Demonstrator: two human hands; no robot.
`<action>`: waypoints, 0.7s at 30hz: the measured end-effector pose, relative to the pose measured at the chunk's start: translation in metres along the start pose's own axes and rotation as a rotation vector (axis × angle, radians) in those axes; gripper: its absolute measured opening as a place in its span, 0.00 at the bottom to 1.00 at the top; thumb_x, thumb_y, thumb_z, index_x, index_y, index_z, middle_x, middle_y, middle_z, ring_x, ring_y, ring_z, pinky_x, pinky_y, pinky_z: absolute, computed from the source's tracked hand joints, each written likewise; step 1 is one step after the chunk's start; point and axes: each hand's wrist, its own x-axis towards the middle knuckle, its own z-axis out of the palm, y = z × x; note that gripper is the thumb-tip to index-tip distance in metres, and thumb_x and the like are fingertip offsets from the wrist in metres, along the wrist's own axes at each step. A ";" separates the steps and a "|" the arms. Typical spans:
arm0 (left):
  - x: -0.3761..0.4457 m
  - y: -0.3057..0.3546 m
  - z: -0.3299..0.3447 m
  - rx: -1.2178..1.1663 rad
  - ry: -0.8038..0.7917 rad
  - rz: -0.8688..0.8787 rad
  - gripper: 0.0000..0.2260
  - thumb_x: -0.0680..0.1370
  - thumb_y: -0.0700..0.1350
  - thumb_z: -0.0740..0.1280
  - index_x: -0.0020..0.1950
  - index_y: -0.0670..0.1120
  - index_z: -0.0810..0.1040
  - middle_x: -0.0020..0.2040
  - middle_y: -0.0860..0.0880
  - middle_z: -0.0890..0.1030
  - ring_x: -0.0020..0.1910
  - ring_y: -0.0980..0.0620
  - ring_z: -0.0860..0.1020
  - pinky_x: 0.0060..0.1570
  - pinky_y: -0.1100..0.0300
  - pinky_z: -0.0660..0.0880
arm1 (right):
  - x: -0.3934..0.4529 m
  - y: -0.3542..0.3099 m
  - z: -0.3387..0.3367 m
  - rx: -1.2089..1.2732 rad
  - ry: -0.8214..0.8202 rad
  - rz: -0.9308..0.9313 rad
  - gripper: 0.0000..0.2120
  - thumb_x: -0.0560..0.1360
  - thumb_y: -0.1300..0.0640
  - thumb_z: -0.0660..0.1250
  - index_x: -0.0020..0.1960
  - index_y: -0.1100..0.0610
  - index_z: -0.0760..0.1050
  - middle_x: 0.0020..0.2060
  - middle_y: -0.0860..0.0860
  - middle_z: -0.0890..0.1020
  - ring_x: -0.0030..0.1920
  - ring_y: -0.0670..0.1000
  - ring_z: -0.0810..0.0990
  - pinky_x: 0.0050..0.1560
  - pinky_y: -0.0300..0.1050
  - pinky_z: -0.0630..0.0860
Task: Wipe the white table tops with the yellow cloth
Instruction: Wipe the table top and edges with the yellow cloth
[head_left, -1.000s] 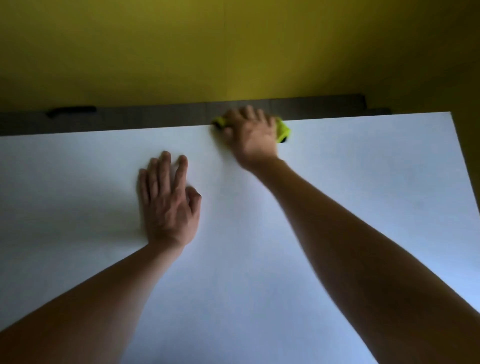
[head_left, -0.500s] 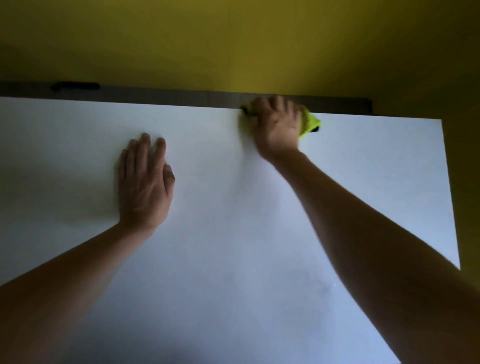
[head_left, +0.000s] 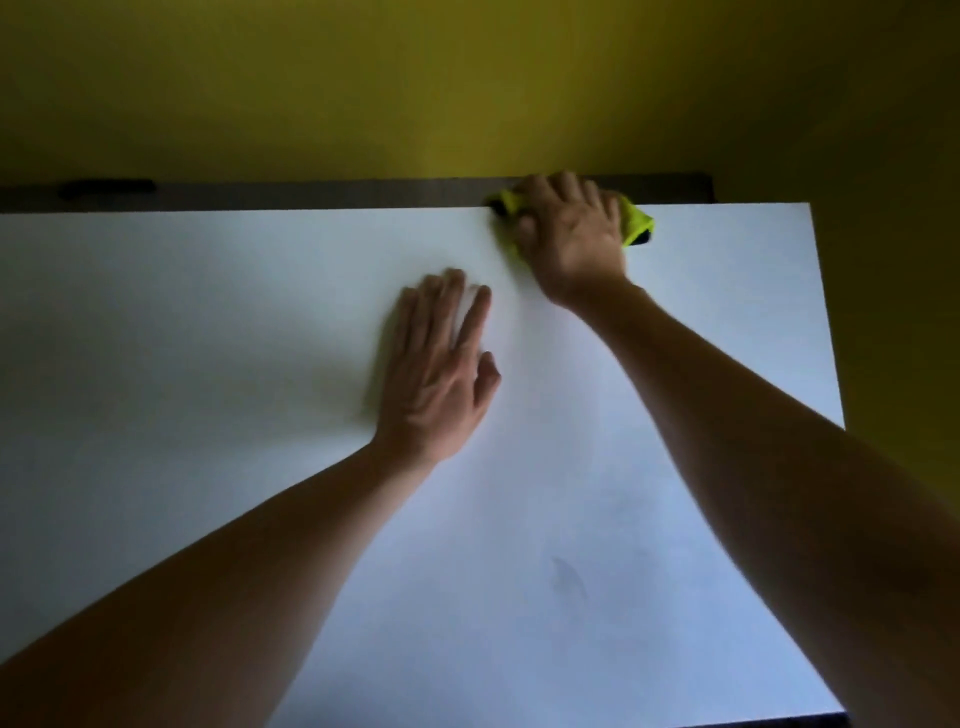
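A white table top (head_left: 208, 364) fills most of the view. My right hand (head_left: 569, 236) grips a bunched yellow cloth (head_left: 636, 223) against the table's far edge, toward the right corner; the hand covers most of the cloth, which sticks out on both sides. My left hand (head_left: 439, 364) lies flat on the table with straight fingers, a little nearer and left of the right hand.
A yellow wall (head_left: 467, 88) stands right behind the table. A dark strip (head_left: 311, 192) runs along the far edge, with a small black object (head_left: 106, 188) at its left. The table's right edge (head_left: 826, 322) is near. A faint grey smudge (head_left: 569, 577) marks the near part.
My right hand has slid the cloth rightward along the far edge toward the right corner. My left hand has shifted right across the table and lies closer to the right hand.
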 end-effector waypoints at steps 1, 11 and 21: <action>0.005 0.008 0.003 -0.003 -0.011 0.015 0.27 0.80 0.45 0.61 0.79 0.40 0.69 0.80 0.36 0.67 0.79 0.33 0.65 0.79 0.36 0.59 | -0.005 0.024 -0.008 -0.015 0.012 0.032 0.22 0.77 0.44 0.53 0.64 0.53 0.72 0.57 0.59 0.75 0.59 0.61 0.73 0.59 0.56 0.66; 0.012 0.017 0.006 0.021 -0.041 -0.011 0.26 0.81 0.46 0.60 0.80 0.43 0.70 0.81 0.38 0.66 0.80 0.35 0.64 0.80 0.37 0.58 | -0.005 0.048 -0.018 -0.088 0.018 0.209 0.20 0.77 0.46 0.55 0.61 0.56 0.74 0.59 0.61 0.75 0.61 0.62 0.72 0.61 0.56 0.64; 0.013 0.016 0.005 0.026 -0.036 -0.010 0.24 0.80 0.45 0.60 0.76 0.40 0.73 0.74 0.35 0.73 0.75 0.33 0.70 0.79 0.38 0.60 | 0.025 -0.062 0.008 0.012 -0.203 -0.169 0.22 0.82 0.43 0.53 0.71 0.51 0.69 0.64 0.53 0.75 0.66 0.57 0.72 0.61 0.52 0.64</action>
